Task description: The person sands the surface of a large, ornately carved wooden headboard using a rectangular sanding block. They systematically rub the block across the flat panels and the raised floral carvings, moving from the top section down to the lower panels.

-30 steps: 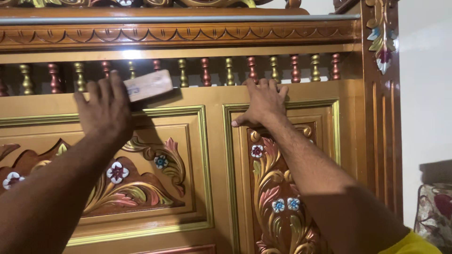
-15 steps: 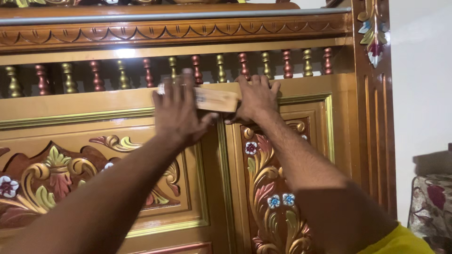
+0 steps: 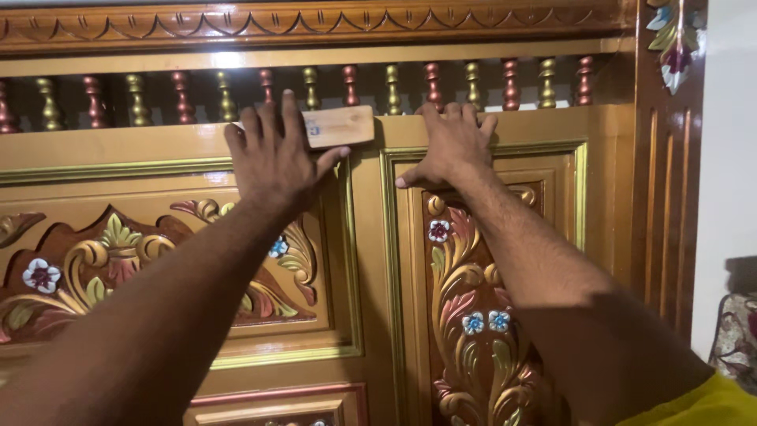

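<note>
1. At the far left edge of the carved wooden panel (image 3: 371, 260), a raised floral carving (image 3: 102, 268) in gold, red and green carried a small white flower (image 3: 41, 275).
2. Above it, along the panel's top edge, a row of turned spindles (image 3: 229, 96) alternated gold and dark red beneath a scalloped cornice (image 3: 315, 24).
3. The left hand (image 3: 272, 158) lay flat against the upper rail of the panel, fingers spread and pointing upward, its forearm crossing the left carving.
4. The fingertips of that hand pressed a small pale wooden block (image 3: 337, 126) against the rail, just below the spindles and near the middle of the top edge; the hand was laid open on the block rather than wrapped around it.
5. Just right of the block, and apart from it, the right hand (image 3: 449, 146) rested open on the same rail, fingers up and thumb stretched toward the left, holding nothing.
6. Below the right hand, a tall narrow carving (image 3: 473, 315) showed scrolls and small blue flowers.
7. At the panel's right edge stood a dark fluted post (image 3: 666, 197) with a painted leaf ornament (image 3: 674, 47) at its top corner.
</note>
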